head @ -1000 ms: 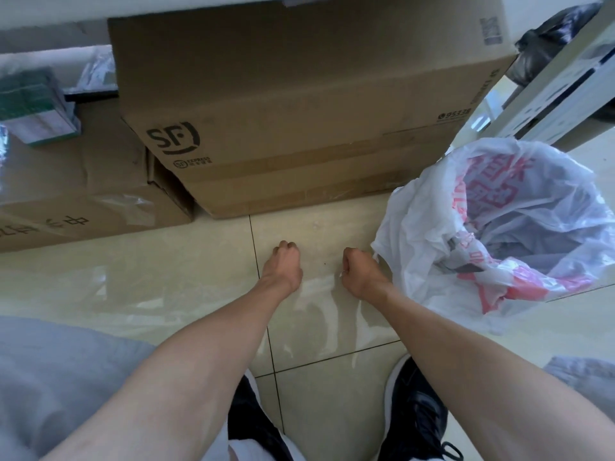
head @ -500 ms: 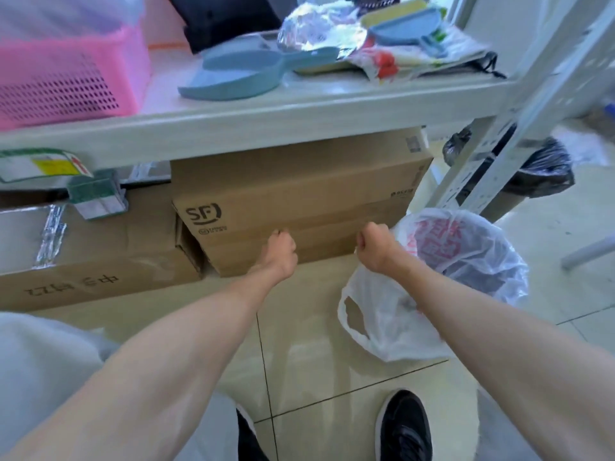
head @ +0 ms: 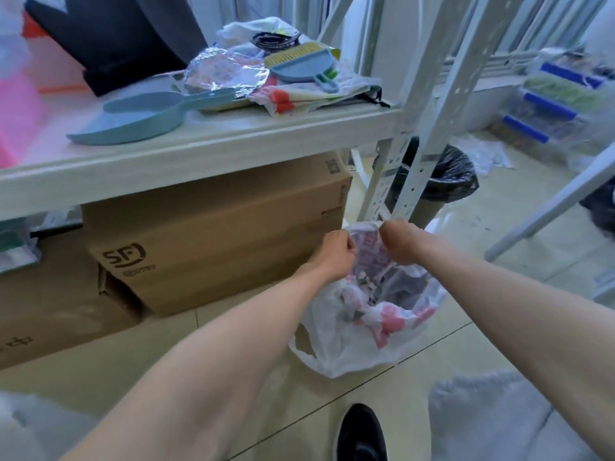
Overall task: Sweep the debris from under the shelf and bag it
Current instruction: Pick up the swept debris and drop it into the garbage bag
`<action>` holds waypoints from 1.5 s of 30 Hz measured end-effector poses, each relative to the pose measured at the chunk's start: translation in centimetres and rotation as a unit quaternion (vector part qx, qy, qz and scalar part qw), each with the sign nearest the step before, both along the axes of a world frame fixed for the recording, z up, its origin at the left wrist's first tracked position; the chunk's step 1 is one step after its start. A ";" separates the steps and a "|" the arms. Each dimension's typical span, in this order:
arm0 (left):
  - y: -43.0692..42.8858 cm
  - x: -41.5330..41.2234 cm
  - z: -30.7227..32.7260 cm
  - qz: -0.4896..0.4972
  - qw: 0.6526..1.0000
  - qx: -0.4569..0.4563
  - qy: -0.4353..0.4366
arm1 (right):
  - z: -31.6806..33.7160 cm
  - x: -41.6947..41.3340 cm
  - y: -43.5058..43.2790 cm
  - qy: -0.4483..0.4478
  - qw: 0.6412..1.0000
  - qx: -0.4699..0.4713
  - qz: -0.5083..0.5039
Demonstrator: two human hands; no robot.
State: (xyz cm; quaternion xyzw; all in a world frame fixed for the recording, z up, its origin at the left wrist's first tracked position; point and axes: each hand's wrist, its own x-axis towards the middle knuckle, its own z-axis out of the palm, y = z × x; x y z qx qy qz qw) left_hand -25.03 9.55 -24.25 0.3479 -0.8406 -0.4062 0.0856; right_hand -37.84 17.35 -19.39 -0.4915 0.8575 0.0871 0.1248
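- Plastic bag [head: 362,344], white with red print, bottom on the floor [head: 233,331], mouth up, scraps inside; print unreadable.
- Left hand [head: 336,252] and right hand [head: 401,242] each clenched on the bag's top rim, close together, bag hanging below them.
- Cardboard box [head: 213,237] just left of the bag, under the shelf [head: 199,151], marked "SF".
- Shelf upright [head: 419,154] directly behind the bag; black-lined bin [head: 446,176] beyond it.
- Blue dustpan [head: 133,119] and small brush-and-pan set [head: 299,64] lie on the shelf.
- Black shoe [head: 361,434] near the bag, on the floor.
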 end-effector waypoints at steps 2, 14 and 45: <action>1.1 -1.4 -1.0 -0.016 1.000 0.006 -0.015 | -0.7 -0.7 1.0 0.006 1.000 0.006 0.000; 1.0 -2.1 -2.8 -0.053 0.998 -0.029 -0.033 | -3.1 -2.9 3.5 -0.056 0.996 0.023 -0.064; 1.5 1.4 -3.1 0.245 0.953 0.157 -0.083 | -3.1 -0.9 8.1 -0.222 0.907 -0.059 -0.353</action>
